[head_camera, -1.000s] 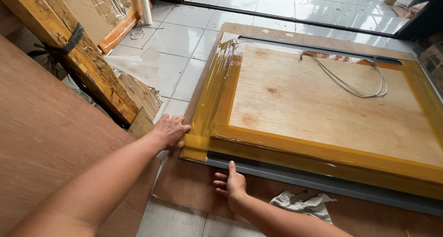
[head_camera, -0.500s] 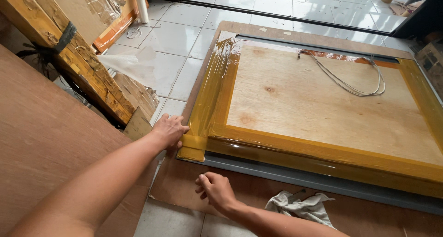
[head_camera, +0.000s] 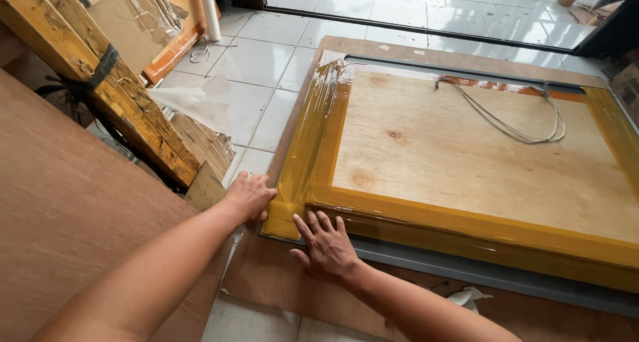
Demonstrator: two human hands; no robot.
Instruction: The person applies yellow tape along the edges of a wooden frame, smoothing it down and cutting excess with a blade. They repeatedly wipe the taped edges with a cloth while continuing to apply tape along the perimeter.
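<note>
1. Pressing down on the near corner of a big flat board (head_camera: 466, 162), both hands were at work on the shiny yellow wrap (head_camera: 311, 155) that ran round its edges.
2. The board lay flat on a brown sheet (head_camera: 266, 282) on the tiled floor (head_camera: 253, 62), with a grey strip (head_camera: 466, 272) along its near side.
3. The left hand (head_camera: 249, 195) rested at the left side of the corner. Its fingers were bent and close together against the wrap, and the tips were partly hidden.
4. The right hand (head_camera: 327, 245) lay flat just beside it, on the front edge. Its fingers (head_camera: 313, 223) were spread wide and touched the yellow wrap. Neither hand was pinching anything.
5. It looked like the step in hand was rubbing the wrap flat at this corner so it stuck well.
6. A good next move would call for a firm, slow push along the edge, with no folds or bubbles left in the wrap.
7. A loop of grey cord (head_camera: 512, 119) lay on top of the board, well apart from the hands.
8. A white rag (head_camera: 466, 299) lay near the right arm, and a rough wooden frame (head_camera: 100, 82) leaned on the left.
</note>
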